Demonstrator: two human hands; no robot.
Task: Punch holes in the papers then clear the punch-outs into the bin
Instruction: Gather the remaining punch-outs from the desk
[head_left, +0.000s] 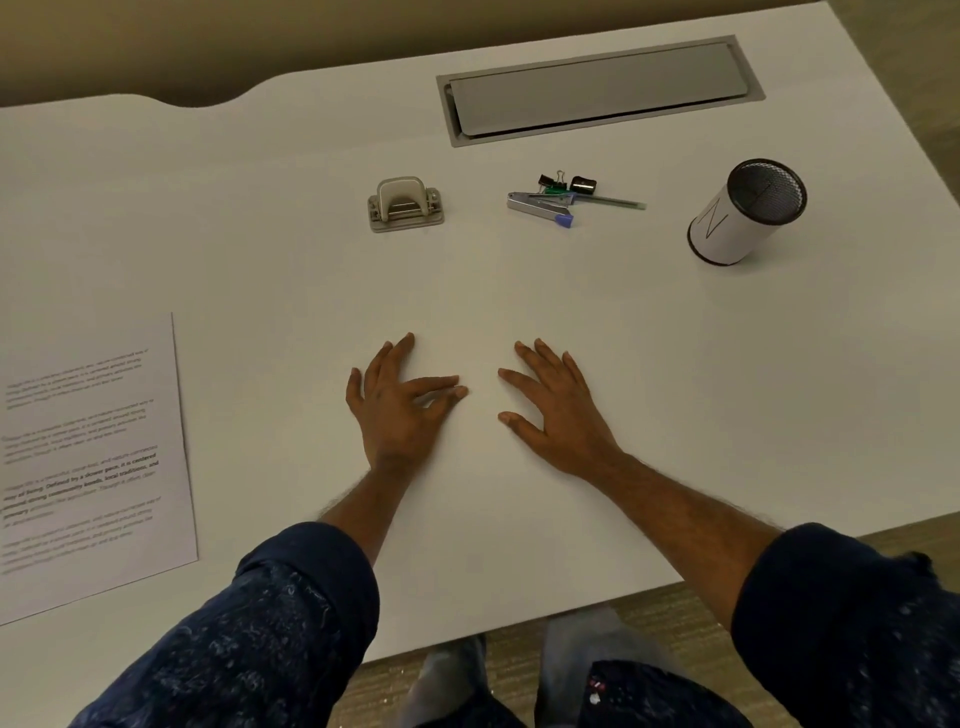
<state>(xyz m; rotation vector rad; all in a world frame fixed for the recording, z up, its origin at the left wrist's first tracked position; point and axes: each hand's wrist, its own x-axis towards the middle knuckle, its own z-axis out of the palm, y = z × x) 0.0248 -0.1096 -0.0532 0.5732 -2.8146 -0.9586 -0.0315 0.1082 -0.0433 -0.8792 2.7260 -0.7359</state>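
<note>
Head view shows the hole punch (406, 204) standing on the white desk (519, 291), well beyond the fingertips of the left hand (400, 402) and untouched. The printed papers (93, 457) lie flat far to the left of that hand. Both hands rest palm-down with fingers spread, grasping nothing; the right hand (558, 410) lies just beside the left. A paper-wrapped mesh cup (745, 213) stands beyond and to the right of the right hand. Between cup and punch lie a stapler (540, 205), binder clips (553, 182) and a green pen (613, 201).
</note>
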